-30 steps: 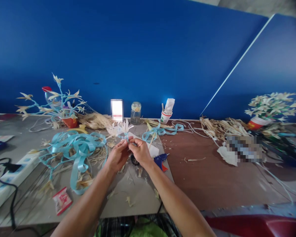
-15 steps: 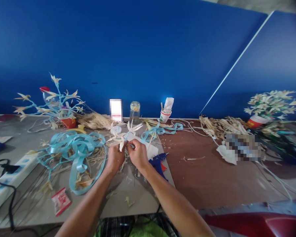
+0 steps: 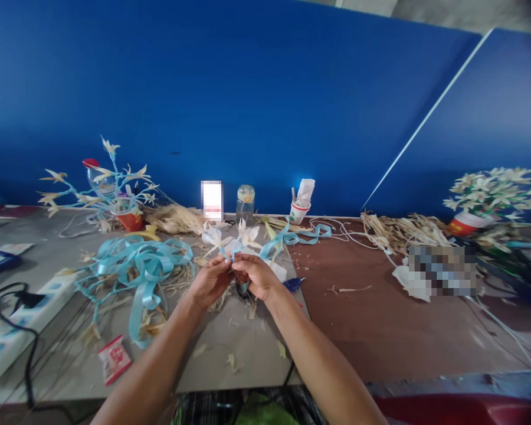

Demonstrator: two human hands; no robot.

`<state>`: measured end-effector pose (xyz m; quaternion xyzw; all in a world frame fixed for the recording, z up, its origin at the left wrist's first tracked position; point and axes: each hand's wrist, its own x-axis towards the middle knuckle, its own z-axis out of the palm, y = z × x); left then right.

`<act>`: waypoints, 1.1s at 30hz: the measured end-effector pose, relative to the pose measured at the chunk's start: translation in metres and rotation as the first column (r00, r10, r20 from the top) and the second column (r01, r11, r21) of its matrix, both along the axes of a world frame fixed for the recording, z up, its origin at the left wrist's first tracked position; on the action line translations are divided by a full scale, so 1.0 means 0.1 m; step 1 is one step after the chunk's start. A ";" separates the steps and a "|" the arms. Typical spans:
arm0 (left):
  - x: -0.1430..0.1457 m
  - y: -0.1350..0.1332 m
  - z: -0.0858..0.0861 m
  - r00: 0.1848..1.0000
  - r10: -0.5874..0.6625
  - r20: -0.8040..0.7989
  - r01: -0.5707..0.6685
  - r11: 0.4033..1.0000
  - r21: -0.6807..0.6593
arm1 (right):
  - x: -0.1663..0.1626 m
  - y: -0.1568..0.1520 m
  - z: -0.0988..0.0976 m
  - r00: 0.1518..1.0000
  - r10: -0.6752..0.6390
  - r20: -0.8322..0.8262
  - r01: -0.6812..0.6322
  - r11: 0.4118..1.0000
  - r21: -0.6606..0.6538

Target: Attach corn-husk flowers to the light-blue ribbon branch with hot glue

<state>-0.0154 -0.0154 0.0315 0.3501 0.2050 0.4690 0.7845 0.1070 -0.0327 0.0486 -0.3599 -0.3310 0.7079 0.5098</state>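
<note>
Two white, star-shaped flowers with thin, pointed petals (image 3: pixel 248 234) rise on slim light-blue stems (image 3: pixel 235 250) just beyond a worker's fingertips, tilted away from the body toward a blue partition wall (image 3: pixel 265 106). The left hand (image 3: pixel 211 282) and right hand (image 3: pixel 257 276) meet at the stems, equally near, thumbs and fingers pinching them from either side; the curled fingers hide the lower ends. Directly below the grip, a dark, rounded object (image 3: pixel 242 290) is too covered to identify.

Around them on the littered counter (image 3: pixel 336 336), a tangle of glossy light-blue ribbon (image 3: pixel 148 260) crowds the left hand's side, and a blue plastic tool with a narrow tip (image 3: pixel 294 284) pokes out beside the right forearm (image 3: pixel 310 339). Behind the blossoms stand a clear, lidded jar (image 3: pixel 245 206) and a white paper cup with a red rim (image 3: pixel 299 212) holding crumpled tissue (image 3: pixel 307 190).
</note>
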 end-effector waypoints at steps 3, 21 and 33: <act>-0.03 0.02 -0.04 1.000 -0.012 0.010 0.013 1.000 -0.014 | 0.00 0.01 -0.01 0.999 0.035 0.003 -0.035 0.999 -0.008; 0.10 0.03 -0.11 0.807 0.504 -0.308 -0.422 0.856 0.298 | -0.04 -0.02 -0.07 0.446 -0.497 0.744 0.096 0.854 0.512; 0.00 0.07 -0.04 0.824 0.499 -0.269 -0.449 0.864 0.230 | 0.07 0.07 -0.11 0.649 -0.444 0.617 0.128 0.864 0.487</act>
